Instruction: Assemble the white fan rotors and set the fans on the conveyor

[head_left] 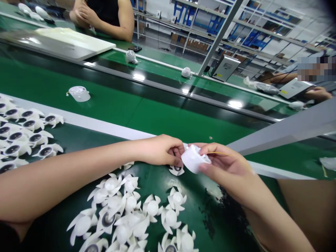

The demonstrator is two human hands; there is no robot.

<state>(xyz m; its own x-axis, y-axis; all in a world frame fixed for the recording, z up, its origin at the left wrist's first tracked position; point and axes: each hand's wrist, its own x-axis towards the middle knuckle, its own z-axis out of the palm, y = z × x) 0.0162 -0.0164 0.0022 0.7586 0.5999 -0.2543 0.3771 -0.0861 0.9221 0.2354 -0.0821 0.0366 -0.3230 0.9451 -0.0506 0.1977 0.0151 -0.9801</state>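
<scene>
A white round plastic housing with a thin yellow wire is gripped between the thumb and fingers of my right hand, tilted above the bench. Just to its left, my left hand has its fingers curled at a small white fan impeller. The impeller's dark hub shows below the thumb; the fingers hide its upper part. Many more loose white fan impellers lie piled on the green bench in front of me, some with dark hubs facing up.
Rows of impellers stand at the left. Beyond a pale rail, another white housing sits on the green conveyor belt. Wrapped white parts are across it. A slanted metal post rises at right. Two people sit opposite.
</scene>
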